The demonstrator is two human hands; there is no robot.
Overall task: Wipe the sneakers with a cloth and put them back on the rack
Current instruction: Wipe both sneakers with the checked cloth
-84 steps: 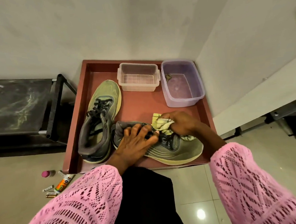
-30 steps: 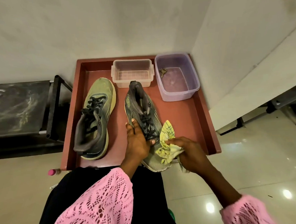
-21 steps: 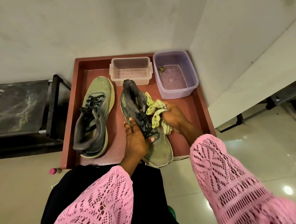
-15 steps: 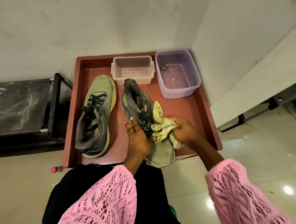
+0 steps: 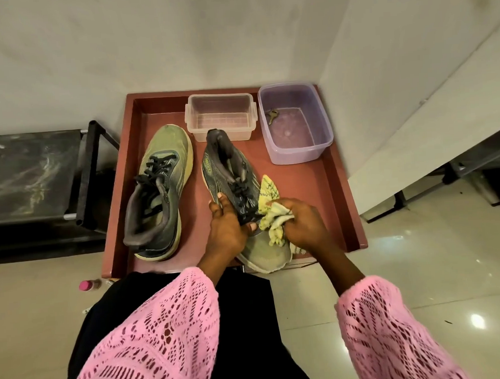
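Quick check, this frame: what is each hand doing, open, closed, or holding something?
Left hand: grips the sneaker at the laces.
Right hand: grips the yellow cloth against that sneaker's side.

Two grey-green sneakers and a yellow cloth.
One sneaker (image 5: 158,192) lies flat; the other sneaker (image 5: 237,187) stands upright, the crumpled cloth (image 5: 270,214) against its side.
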